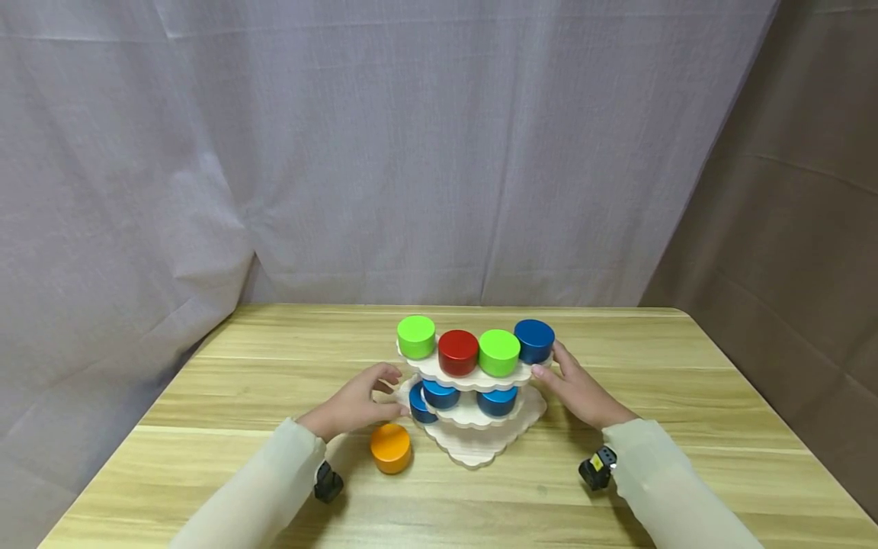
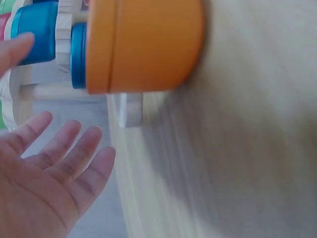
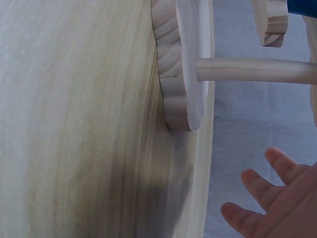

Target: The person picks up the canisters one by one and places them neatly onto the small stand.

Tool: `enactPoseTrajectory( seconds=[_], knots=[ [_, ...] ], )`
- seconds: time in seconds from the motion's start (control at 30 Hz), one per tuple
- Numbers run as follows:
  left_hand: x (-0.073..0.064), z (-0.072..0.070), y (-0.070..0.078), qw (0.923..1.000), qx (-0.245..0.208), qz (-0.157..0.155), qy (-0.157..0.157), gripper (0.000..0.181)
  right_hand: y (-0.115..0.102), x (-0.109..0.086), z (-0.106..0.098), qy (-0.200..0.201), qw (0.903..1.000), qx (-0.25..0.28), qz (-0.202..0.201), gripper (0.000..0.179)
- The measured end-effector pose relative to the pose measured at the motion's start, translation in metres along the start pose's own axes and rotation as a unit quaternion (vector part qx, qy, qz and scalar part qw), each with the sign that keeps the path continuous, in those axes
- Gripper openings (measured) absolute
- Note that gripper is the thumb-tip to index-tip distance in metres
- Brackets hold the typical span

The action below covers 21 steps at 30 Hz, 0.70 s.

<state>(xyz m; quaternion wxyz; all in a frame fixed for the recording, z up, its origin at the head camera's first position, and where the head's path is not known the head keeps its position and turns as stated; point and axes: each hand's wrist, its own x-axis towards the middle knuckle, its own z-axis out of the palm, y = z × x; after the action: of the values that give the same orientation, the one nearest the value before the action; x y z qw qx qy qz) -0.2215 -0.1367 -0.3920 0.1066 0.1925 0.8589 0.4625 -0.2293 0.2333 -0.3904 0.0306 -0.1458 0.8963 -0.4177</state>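
Observation:
A pale wooden tiered stand with scalloped shelves (image 1: 473,451) stands on the table. Its top shelf holds two green cylinders (image 1: 498,353), a red cylinder (image 1: 458,353) and a dark blue cylinder (image 1: 534,341). Blue cylinders (image 1: 497,402) sit on the levels below. My left hand (image 1: 360,400) is at the stand's left side, fingers spread; its thumb overlaps a blue cylinder (image 2: 42,32) in the left wrist view. My right hand (image 1: 579,387) has thumb and fingertips right at the top shelf's right corner, with three fingers extended in the right wrist view.
An orange cylinder (image 1: 391,448) stands on the wooden table (image 1: 274,343), in front of the stand and beside my left wrist. Behind the table hangs a grey curtain (image 1: 446,152); a darker cloth (image 1: 789,252) hangs on the right.

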Motion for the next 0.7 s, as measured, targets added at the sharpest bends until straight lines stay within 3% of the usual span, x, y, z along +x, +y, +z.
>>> enactPoseTrajectory(
  seconds=[0.53,0.7],
  knots=[
    [-0.028,-0.003,-0.012,0.9952,-0.047,0.031,-0.080,0.082,0.000,0.000,0.001,-0.005,1.0000,-0.001,0.008,0.076],
    [-0.033,-0.003,-0.014,0.9940,-0.053,0.024,-0.093,0.086,0.000,0.000,0.001,-0.005,0.9999,0.000,0.011,0.076]
  ],
)
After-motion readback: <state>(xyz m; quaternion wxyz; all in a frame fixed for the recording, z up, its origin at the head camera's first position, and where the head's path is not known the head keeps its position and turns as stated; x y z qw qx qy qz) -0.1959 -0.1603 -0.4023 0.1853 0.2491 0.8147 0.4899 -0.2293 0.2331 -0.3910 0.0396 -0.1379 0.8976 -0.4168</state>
